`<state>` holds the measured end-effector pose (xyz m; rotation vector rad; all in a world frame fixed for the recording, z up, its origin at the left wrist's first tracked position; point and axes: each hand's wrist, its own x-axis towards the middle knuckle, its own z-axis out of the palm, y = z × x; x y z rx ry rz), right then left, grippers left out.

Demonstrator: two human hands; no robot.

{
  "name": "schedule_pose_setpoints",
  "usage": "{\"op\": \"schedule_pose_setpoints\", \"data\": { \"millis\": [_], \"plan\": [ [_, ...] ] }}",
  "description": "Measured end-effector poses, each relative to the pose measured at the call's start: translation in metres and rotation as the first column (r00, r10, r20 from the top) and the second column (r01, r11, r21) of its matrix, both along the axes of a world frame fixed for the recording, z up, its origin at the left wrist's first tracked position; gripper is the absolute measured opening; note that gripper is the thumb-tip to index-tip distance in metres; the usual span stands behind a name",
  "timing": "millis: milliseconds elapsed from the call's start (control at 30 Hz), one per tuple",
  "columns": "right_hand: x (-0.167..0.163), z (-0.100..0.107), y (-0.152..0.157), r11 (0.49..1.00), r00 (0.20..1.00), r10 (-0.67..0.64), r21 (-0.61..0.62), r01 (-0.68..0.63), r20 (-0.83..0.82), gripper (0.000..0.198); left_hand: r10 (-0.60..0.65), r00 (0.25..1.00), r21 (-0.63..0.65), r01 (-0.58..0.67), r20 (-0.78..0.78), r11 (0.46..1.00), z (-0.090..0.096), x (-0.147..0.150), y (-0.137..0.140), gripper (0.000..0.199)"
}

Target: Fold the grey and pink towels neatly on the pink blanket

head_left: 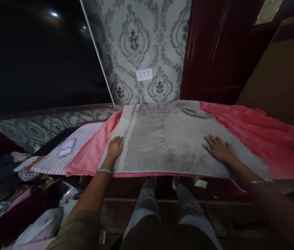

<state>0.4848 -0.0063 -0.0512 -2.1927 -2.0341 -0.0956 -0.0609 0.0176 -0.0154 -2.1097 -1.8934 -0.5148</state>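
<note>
A grey towel with a pale band along its left side lies spread out in front of me, wrinkled at its far right corner. Beneath it, a pink-red plush cloth shows on both sides and as a thin strip along the near edge. My left hand rests flat on the pale band, fingers stretched forward. On the right part of the towel lies my right hand, palm down with its fingers spread. Neither hand grips anything.
A striped cloth with a blurred patch lies left of the plush cloth. A large dark screen stands behind it. At lower left, clothes are heaped. A cardboard box leans at right. The wall carries a paper marked 277.
</note>
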Motion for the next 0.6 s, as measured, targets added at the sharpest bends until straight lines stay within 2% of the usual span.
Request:
{"op": "schedule_pose_setpoints", "data": {
  "millis": [367, 600],
  "plan": [
    [0.0, 0.003, -0.007, 1.0, 1.0, 0.005, 0.001, -0.005, -0.019, 0.066, -0.071, 0.995, 0.053, 0.068, 0.066, 0.996, -0.006, -0.011, 0.008, 0.047],
    [0.002, 0.003, -0.008, 0.999, 1.0, 0.01, 0.032, -0.01, -0.01, 0.066, -0.071, 0.997, 0.051, 0.069, 0.038, 0.996, -0.001, -0.002, 0.001, 0.049]
  ]
}}
